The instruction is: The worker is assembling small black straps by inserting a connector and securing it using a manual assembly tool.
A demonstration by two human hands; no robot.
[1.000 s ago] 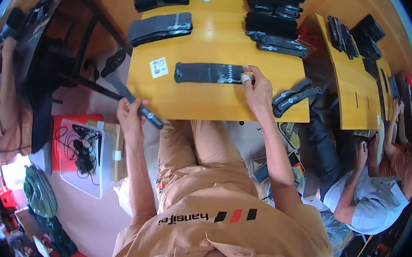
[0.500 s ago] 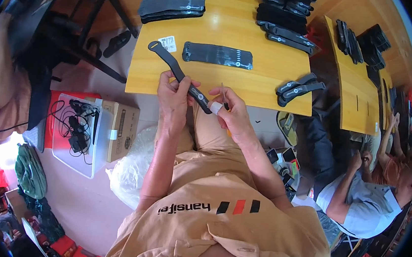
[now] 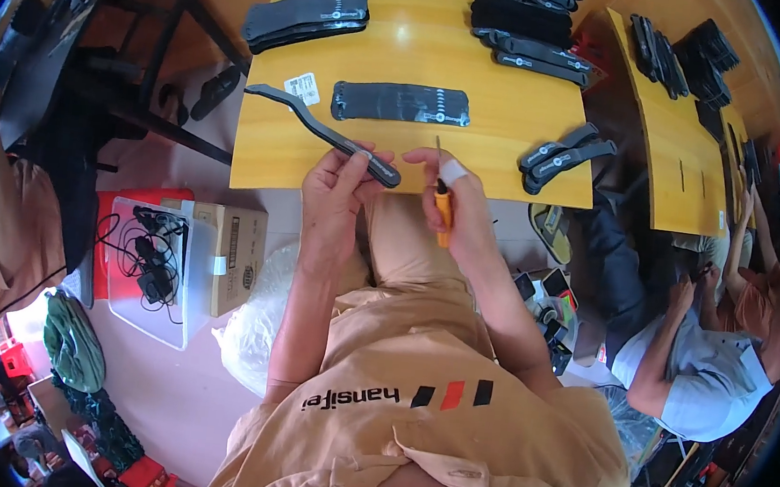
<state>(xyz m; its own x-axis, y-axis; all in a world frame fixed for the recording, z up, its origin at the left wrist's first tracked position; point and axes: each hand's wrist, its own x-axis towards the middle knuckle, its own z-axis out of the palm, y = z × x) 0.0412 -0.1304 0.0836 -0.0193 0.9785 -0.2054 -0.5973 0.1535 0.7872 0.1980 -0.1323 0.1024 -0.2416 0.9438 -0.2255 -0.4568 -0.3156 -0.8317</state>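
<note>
At the left, the far end of the dark strap (image 3: 311, 125) extends over the yellow table (image 3: 506, 114), beside the white label (image 3: 302, 88); I cannot tell whether that end touches the surface. From there the strap's long axis slants down and rightward toward my body, with a bend along the way. My left hand (image 3: 334, 187) pinches the strap near its close end, thumb against fingers, at the table's front edge. The rounded close end projects past my fingertips and points toward my right hand, separated from it by a small gap. Beyond the gap, the flat stack of straps (image 3: 401, 104) lies crosswise on the table. My right hand (image 3: 465, 206) grips a yellow-handled tool (image 3: 444, 216), thin shaft directed away from me, index finger extended leftward. Farther right, near the table's edge, lie loose straps (image 3: 567, 161).
</note>
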